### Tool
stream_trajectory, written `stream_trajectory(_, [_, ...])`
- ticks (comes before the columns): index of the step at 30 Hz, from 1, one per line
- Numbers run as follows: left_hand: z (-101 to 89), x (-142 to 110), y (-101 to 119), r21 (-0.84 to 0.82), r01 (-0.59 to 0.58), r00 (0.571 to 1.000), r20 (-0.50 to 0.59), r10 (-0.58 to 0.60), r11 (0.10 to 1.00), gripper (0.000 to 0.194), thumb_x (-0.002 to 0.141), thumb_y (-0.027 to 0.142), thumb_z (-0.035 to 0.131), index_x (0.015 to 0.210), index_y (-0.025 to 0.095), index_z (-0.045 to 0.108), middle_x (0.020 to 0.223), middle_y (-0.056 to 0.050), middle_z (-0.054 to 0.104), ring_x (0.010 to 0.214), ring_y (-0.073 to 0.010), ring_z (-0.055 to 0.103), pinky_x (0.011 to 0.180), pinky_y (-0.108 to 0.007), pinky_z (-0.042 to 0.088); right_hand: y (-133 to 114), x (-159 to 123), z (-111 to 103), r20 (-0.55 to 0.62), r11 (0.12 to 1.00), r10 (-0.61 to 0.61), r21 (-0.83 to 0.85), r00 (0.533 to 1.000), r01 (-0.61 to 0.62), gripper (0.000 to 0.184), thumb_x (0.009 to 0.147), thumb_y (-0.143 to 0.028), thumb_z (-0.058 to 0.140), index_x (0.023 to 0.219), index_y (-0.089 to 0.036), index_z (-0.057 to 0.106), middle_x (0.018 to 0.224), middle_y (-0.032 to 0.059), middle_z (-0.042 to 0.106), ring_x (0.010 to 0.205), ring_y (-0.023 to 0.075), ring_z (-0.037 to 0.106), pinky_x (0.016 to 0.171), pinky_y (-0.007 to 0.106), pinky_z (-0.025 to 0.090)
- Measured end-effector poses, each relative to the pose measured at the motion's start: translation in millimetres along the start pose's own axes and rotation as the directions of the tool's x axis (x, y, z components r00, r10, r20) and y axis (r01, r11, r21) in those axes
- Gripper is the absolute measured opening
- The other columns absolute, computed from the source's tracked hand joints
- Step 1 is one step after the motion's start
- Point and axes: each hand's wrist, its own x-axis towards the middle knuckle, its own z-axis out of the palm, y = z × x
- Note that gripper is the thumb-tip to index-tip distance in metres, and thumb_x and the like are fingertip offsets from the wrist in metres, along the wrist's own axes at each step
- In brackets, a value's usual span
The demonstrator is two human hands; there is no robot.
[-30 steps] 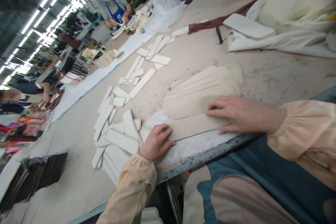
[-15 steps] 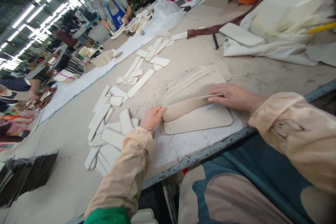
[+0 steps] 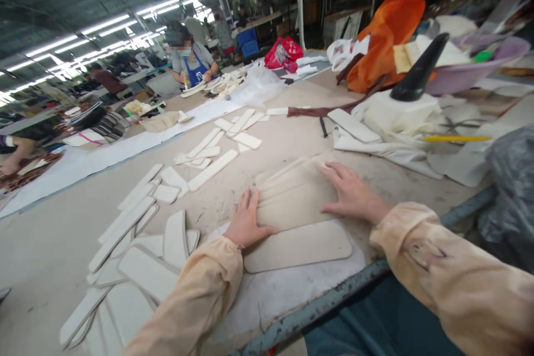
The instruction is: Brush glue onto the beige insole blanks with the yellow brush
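Observation:
My left hand [image 3: 247, 221] lies flat, fingers stretched, against the left end of a fanned stack of beige rounded strips [image 3: 292, 192]. My right hand [image 3: 349, 192] rests open on the stack's right end, palm down. One single beige strip [image 3: 298, 246] lies apart in front of the stack on a white sheet [image 3: 267, 295] near the table's front edge. Both sleeves are peach-coloured.
Several white rounded strips [image 3: 142, 239] lie scattered to the left and further back [image 3: 221, 147]. White cloth, a black shoe last [image 3: 419, 69] and an orange bag [image 3: 386, 28] pile up at the right. A person in a blue apron [image 3: 192, 64] works at the far end.
The strip that both hands held raised now lies back on the stack, and both hands rest flat on it. The view has tilted up, showing more of the room.

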Motion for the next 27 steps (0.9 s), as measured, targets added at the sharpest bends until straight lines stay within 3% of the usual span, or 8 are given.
stream_trajectory(2, [-1.8, 7.9, 2.2, -0.061, 0.017, 0.998, 0.060, -0.014, 0.998, 0.122, 0.051, 0.057, 0.075, 0.145, 0.017, 0.007, 0.151, -0.021, 0.012, 0.139, -0.0373, 0.014, 0.110, -0.051, 0.020, 4.0, 8.0, -3.7, 0.094, 0.999, -0.013, -0.036, 0.995, 0.016, 0.112, 0.058, -0.059, 0.070, 0.147, -0.020, 0.015, 0.149, 0.0183, 0.020, 0.136, 0.0367, 0.019, 0.107, 0.053, 0.024])
stream_trajectory(5, [-5.4, 17.0, 5.0, -0.149, 0.040, 0.998, 0.062, -0.031, 0.988, 0.127, 0.048, 0.051, 0.079, 0.146, 0.015, 0.007, 0.150, -0.023, 0.010, 0.139, -0.0359, 0.015, 0.111, -0.046, 0.023, 4.9, 34.5, -11.6, 0.256, 0.997, -0.045, -0.053, 0.966, 0.061, 0.124, 0.052, -0.063, 0.072, 0.149, -0.020, 0.007, 0.152, 0.0210, 0.009, 0.138, 0.0392, 0.007, 0.106, 0.059, 0.016])
stream_trajectory(9, [-8.7, 23.3, 8.8, -0.189, 0.101, 0.995, 0.042, -0.095, 0.977, 0.131, 0.042, 0.045, 0.082, 0.145, 0.015, 0.009, 0.151, -0.024, 0.001, 0.139, -0.0382, 0.010, 0.110, -0.047, 0.024, -4.8, 84.0, -16.0, 0.476, 0.994, -0.079, -0.027, 0.876, 0.104, 0.139, 0.041, -0.067, 0.075, 0.149, -0.019, 0.003, 0.151, 0.0237, 0.008, 0.138, 0.0408, 0.004, 0.106, 0.061, 0.011])
stream_trajectory(13, [-11.6, 30.0, 12.6, -0.150, 0.154, 0.988, 0.056, -0.147, 0.977, 0.129, 0.042, 0.044, 0.082, 0.145, 0.012, 0.011, 0.151, -0.027, 0.003, 0.138, -0.0417, 0.009, 0.110, -0.051, 0.020, -7.2, 116.2, -3.6, 0.603, 0.995, -0.070, -0.008, 0.795, 0.094, 0.144, 0.034, -0.073, 0.073, 0.149, -0.019, 0.004, 0.145, 0.0248, 0.026, 0.134, 0.0432, 0.020, 0.104, 0.063, 0.013])
stream_trajectory(18, [-9.8, 37.9, 17.7, -0.126, 0.166, 0.983, 0.103, -0.154, 0.978, 0.126, 0.044, 0.043, 0.081, 0.144, 0.008, 0.013, 0.148, -0.027, 0.014, 0.137, -0.0417, 0.014, 0.111, -0.051, 0.017, 2.0, 125.0, 5.8, 0.570, 0.996, -0.023, -0.061, 0.821, 0.070, 0.145, 0.023, -0.076, 0.072, 0.147, -0.024, 0.017, 0.124, 0.0160, 0.048, 0.116, 0.0412, 0.046, 0.096, 0.055, 0.033])
stream_trajectory(22, [1.6, 37.5, 20.1, -0.179, 0.137, 0.991, 0.013, -0.137, 0.974, 0.125, 0.043, 0.043, 0.081, 0.144, 0.009, 0.015, 0.144, -0.025, 0.023, 0.134, -0.0406, 0.022, 0.111, -0.049, 0.020, -3.5, 116.9, -13.1, 0.630, 0.994, -0.048, -0.048, 0.775, 0.101, 0.108, 0.031, -0.076, 0.071, 0.122, -0.019, 0.053, 0.106, 0.0099, 0.056, 0.099, 0.0329, 0.057, 0.081, 0.040, 0.045])
stream_trajectory(24, [8.2, 34.8, 20.9, -0.228, 0.089, 0.993, -0.055, -0.104, 0.970, 0.128, 0.043, 0.041, 0.082, 0.145, 0.013, 0.009, 0.141, -0.023, 0.025, 0.132, -0.0383, 0.026, 0.110, -0.048, 0.022, -12.6, 103.8, -26.1, 0.591, 0.989, -0.094, -0.036, 0.801, 0.142, 0.083, 0.040, -0.069, 0.072, 0.104, -0.017, 0.058, 0.100, 0.0089, 0.057, 0.091, 0.0297, 0.058, 0.076, 0.037, 0.046])
stream_trajectory(27, [13.1, 29.5, 20.3, -0.308, 0.004, 0.990, -0.134, -0.047, 0.951, 0.134, 0.044, 0.041, 0.083, 0.146, 0.018, -0.001, 0.141, -0.019, 0.022, 0.134, -0.0344, 0.024, 0.111, -0.046, 0.023, -30.8, 73.0, -41.1, 0.459, 0.975, -0.160, -0.065, 0.874, 0.212, 0.058, 0.053, -0.049, 0.072, 0.097, -0.017, 0.054, 0.103, 0.0098, 0.054, 0.087, 0.0263, 0.058, 0.072, 0.035, 0.046])
